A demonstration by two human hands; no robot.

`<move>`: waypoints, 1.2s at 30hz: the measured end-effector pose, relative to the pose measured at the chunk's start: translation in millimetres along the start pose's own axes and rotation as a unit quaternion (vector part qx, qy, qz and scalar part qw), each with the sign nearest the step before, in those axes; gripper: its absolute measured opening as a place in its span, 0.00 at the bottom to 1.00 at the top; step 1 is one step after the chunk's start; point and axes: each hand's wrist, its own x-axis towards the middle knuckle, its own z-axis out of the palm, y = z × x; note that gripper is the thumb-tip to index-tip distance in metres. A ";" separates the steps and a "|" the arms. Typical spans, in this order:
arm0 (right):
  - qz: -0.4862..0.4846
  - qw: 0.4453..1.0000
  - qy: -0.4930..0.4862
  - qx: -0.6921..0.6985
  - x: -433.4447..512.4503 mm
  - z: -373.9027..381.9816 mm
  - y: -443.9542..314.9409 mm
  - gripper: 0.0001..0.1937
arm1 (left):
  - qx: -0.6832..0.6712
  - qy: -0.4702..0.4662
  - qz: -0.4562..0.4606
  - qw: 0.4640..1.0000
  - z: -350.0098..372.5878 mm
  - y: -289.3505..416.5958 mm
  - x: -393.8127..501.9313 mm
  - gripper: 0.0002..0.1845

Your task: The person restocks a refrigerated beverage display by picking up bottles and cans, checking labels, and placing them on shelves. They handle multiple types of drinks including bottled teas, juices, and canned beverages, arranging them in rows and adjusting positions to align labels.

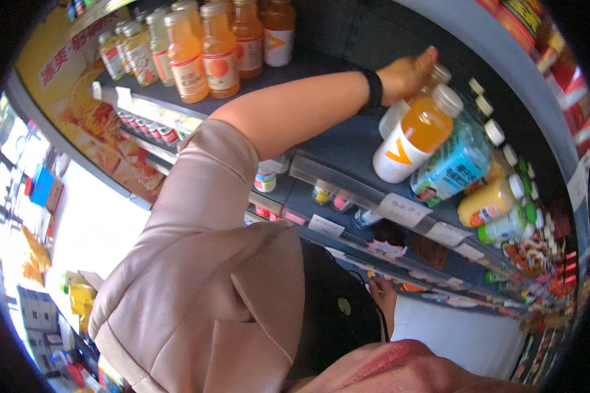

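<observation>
My left hand (407, 76), with a black band at the wrist, reaches over the shelf to the neck of a bottle with a white label (394, 118). That bottle stands partly behind an orange drink bottle with a white cap and white label (413, 135). One digit points up past the rear bottle's cap; blur and overlap hide whether the hand grips it. A large blue-labelled bottle (455, 164) stands just right of the orange one. Low beside my dark clothing is my right hand (382, 291), small and partly hidden, its fingers somewhat bent near the lower shelves.
Glass bottles of orange drink (187, 69) stand on the shelf's left part. A clear price rail (334, 179) runs along its front edge. More bottles (491, 201) line the right side, and cans (152, 130) sit lower left. Pale floor (452, 334) shows below.
</observation>
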 end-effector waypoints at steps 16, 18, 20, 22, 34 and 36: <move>-0.024 1.000 0.000 -0.014 -3.5 -0.5 8.3 0.11 | 0.884 0.144 -0.091 0.435 -235.2 62.1 -18.7 0.24; -0.013 1.000 0.013 -0.012 -3.5 -0.6 1.0 0.13 | 0.869 0.128 -0.006 0.479 -252.0 56.8 -8.5 0.17; 0.024 0.999 0.021 -0.029 -4.1 3.1 -5.3 0.15 | 0.739 0.139 0.141 0.644 -267.8 44.8 -2.2 0.12; 0.024 0.999 0.025 -0.005 -8.2 5.1 -9.5 0.14 | 0.585 0.168 0.225 0.761 -271.5 27.1 7.6 0.07; 0.019 0.998 0.049 0.017 -26.2 2.5 0.7 0.13 | 0.294 0.079 0.177 0.936 -139.5 -28.9 77.4 0.27; 0.026 0.998 0.054 0.028 -29.6 4.9 3.7 0.13 | 0.256 0.060 0.168 0.950 -101.4 -35.0 94.3 0.26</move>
